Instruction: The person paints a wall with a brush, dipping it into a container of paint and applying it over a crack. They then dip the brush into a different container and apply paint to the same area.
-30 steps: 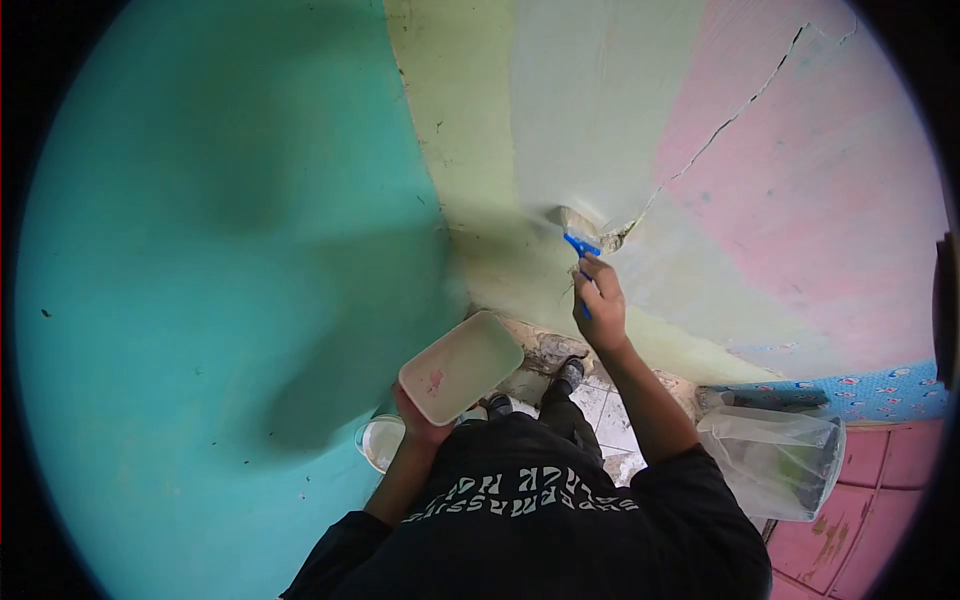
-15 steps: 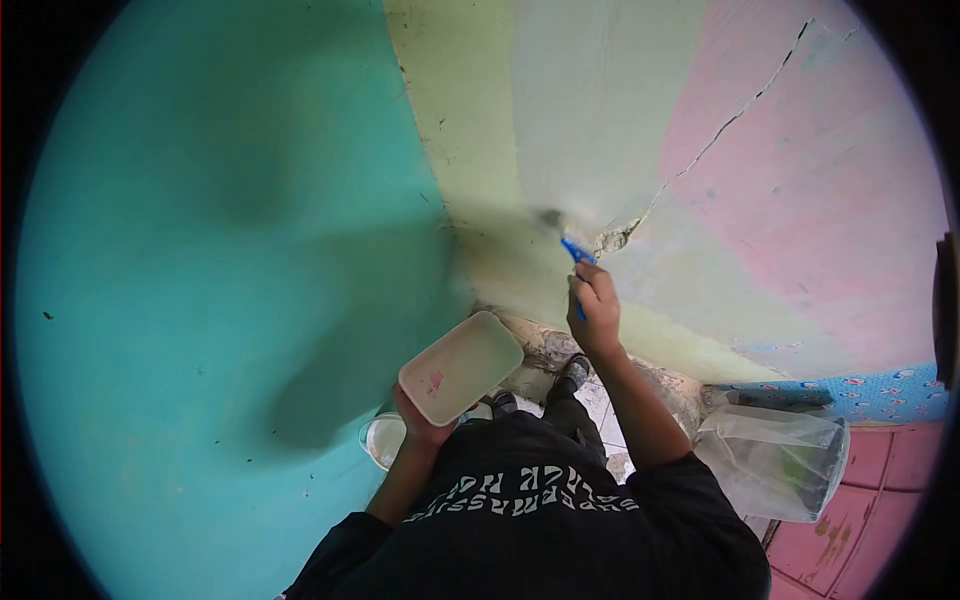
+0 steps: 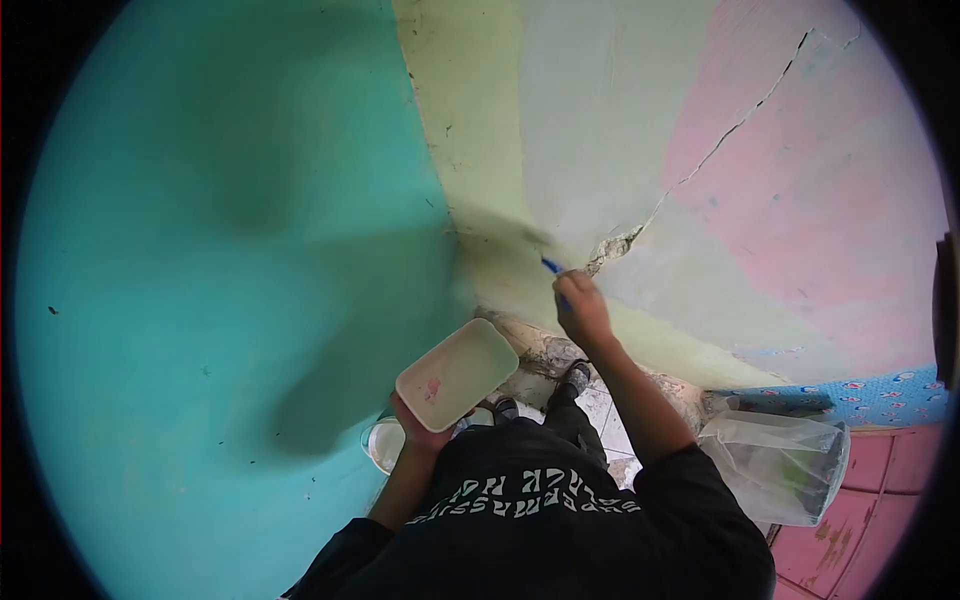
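My right hand (image 3: 582, 308) grips a paintbrush with a blue handle (image 3: 551, 266), its bristles pressed against the pale green wall (image 3: 560, 130) just left of a crumbling crack (image 3: 612, 245). The bristles are blurred. My left hand (image 3: 420, 430) holds a shallow rectangular tray (image 3: 457, 372) from below, tilted, with pale green paint and a small red spot inside. The tray sits low and to the left of the brush hand.
A teal wall (image 3: 220, 250) fills the left, a pink patch (image 3: 820, 170) the right. A long crack runs up through the pink. A white bucket (image 3: 382, 442) stands by my feet. A plastic-covered container (image 3: 775, 465) sits right, on red tiles (image 3: 880, 500).
My right hand has drawn the brush down and to the left along the wall, away from the crack. The tray in my left hand has barely moved.
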`<state>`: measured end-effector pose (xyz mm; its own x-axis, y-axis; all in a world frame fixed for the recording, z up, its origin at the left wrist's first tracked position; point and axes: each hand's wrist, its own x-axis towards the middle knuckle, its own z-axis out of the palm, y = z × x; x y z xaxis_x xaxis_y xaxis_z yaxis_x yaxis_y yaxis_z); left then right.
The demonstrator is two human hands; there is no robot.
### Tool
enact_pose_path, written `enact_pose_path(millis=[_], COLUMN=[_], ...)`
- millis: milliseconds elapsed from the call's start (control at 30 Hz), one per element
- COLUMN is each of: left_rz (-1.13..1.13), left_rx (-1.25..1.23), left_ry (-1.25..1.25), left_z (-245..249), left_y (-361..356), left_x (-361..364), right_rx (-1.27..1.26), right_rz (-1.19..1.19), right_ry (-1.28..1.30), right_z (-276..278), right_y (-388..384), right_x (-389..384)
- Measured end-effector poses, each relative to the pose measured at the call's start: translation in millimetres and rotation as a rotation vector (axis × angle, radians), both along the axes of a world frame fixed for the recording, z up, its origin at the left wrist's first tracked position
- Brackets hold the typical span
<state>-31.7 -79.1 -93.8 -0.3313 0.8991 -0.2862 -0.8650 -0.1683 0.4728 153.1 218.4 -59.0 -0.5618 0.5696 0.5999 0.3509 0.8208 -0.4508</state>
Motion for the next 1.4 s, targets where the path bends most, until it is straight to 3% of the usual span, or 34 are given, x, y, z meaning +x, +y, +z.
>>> enact_pose_path(millis=[33,133,333,433,500,567,633,700,767,800,833,867,900,967,1000,1067,1133,1267,1367,1400], left_rz=[-0.015,-0.025,0.047,0.077,0.085,0.048,-0.021,-0.045,-0.039,-0.021,-0.007,0.007,0.013,0.004,-0.013,-0.018,0.004,-0.069,-0.026,-0.010], left_rx=[0.075,0.098,0.043,0.034,0.013,0.053,0.155,0.172,0.123,0.068,0.052,0.035,0.053,-0.036,-0.143,-0.128,0.101,0.166,0.069,-0.009], left_ry=[-0.234,-0.257,-0.275,-0.190,-0.032,-0.026,-0.212,-0.197,0.007,0.210,0.237,0.264,0.113,0.316,0.671,0.590,-0.285,-0.227,-0.106,-0.015], left_z=[6.6,4.8,13.7,1.8,-1.5,2.6,17.2,19.7,20.1,20.2,21.3,22.3,24.3,25.1,24.5,21.0,14.1,4.9,-6.1,-16.5], left_y=[2.0,4.0,-2.2,-7.1,-8.3,-5.5,1.0,2.1,0.4,0.0,0.4,0.8,1.0,1.1,1.5,4.8,6.4,1.2,-2.7,-2.0], left_x=[-1.0,-0.1,5.5,3.9,4.1,5.1,3.3,1.1,4.5,6.7,6.8,7.0,6.6,5.8,5.7,3.6,-0.7,-5.1,-5.8,-7.9], right_rx=[-0.077,-0.005,0.286,0.196,0.020,-0.071,0.011,0.086,0.237,0.317,0.312,0.308,0.302,0.062,-0.028,-0.095,-0.056,0.204,0.242,0.205], right_rz=[0.020,0.023,-0.042,-0.033,-0.014,-0.031,-0.067,-0.079,-0.127,-0.149,-0.137,-0.125,-0.113,-0.051,-0.044,-0.051,-0.074,-0.101,-0.133,-0.117], right_ry=[-0.137,-0.223,0.201,0.143,-0.107,-0.291,-0.109,0.070,0.227,0.307,0.303,0.300,0.298,0.008,-0.111,-0.211,-0.174,0.186,0.321,0.236], right_z=[-22.5,-42.5,46.1,6.4,-24.5,-44.1,-8.5,45.1,84.5,92.6,85.6,69.1,48.7,-8.9,-39.4,-56.5,-45.6,52.3,46.5,29.1], right_y=[5.6,33.9,12.6,-2.3,1.8,18.0,29.2,27.9,13.2,8.0,5.3,2.1,-1.0,-1.6,6.3,18.2,30.5,13.2,-3.2,-5.8], right_x=[-3.0,-9.9,-7.3,-4.7,-5.7,-9.7,-13.4,-10.5,-0.5,2.7,4.7,7.1,9.8,13.8,14.8,17.2,10.9,16.3,21.4,23.5])
